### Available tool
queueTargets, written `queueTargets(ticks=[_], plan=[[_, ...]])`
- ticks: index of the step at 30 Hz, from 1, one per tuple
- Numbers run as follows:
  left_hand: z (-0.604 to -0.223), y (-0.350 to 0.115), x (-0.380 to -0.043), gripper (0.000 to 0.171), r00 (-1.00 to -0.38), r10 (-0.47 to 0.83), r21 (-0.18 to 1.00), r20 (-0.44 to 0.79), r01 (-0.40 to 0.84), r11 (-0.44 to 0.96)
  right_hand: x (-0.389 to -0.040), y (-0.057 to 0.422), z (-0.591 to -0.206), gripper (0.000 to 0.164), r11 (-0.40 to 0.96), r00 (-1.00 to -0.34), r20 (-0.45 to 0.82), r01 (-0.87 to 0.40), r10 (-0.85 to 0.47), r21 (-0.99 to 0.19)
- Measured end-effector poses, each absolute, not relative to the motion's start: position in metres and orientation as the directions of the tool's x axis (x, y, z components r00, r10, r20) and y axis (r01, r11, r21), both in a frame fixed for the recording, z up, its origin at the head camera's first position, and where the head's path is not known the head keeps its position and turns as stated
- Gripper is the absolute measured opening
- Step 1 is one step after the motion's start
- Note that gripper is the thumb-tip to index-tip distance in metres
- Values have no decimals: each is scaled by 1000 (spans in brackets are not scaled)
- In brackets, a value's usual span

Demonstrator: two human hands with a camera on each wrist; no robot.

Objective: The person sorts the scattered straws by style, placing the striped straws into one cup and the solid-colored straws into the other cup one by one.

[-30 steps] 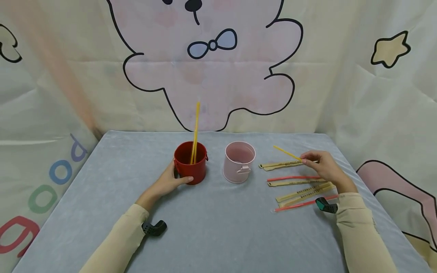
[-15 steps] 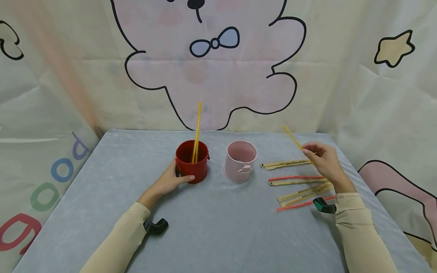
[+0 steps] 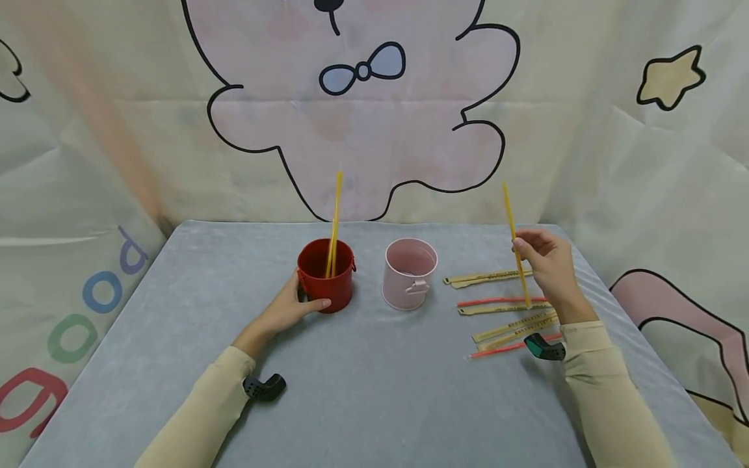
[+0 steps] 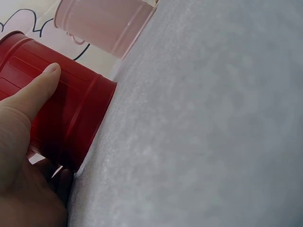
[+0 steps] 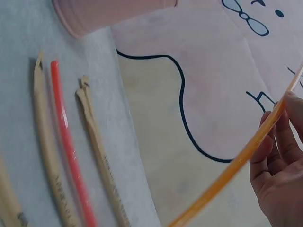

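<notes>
My left hand grips the side of a red bucket on the grey table; its thumb lies across the ribbed wall. Two yellow straws stand in that bucket. A pink bucket sits just to its right. My right hand pinches a yellow straw and holds it nearly upright above the table. In the right wrist view that straw runs past my fingers.
Several paper wrappers and red straws lie on the table at the right, below my right hand. In the right wrist view a red straw lies between wrappers. A cartoon-printed cloth hangs behind the grey table.
My right hand has lifted the yellow straw off the wrappers and swung it from nearly flat to almost upright. The left hand has stayed on the red bucket.
</notes>
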State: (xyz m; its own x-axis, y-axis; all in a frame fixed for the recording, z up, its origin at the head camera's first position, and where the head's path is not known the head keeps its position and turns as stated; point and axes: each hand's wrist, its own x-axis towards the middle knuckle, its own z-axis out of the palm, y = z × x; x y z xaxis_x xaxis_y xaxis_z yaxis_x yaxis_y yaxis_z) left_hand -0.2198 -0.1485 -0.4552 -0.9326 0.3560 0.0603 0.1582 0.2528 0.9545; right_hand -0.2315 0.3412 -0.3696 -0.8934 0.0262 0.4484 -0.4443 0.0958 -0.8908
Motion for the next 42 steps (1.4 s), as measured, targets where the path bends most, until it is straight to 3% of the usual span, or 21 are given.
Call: queueTargets(ticks=[10,22,42], plan=[[-459,-150,-218,86,-931,358,955,76,171,241,-238,318,-336,15,-114,-901,434,-433,14,-894],[-455,-149,-218,87,-932,356,953,72,170,251,-241,276,-290,10,-334,-867,485,-494,117,-803],[-458,-150,-221,86,-930,358,956,82,175,235,-252,210,-275,9,-290,-869,492,-486,59,-824]])
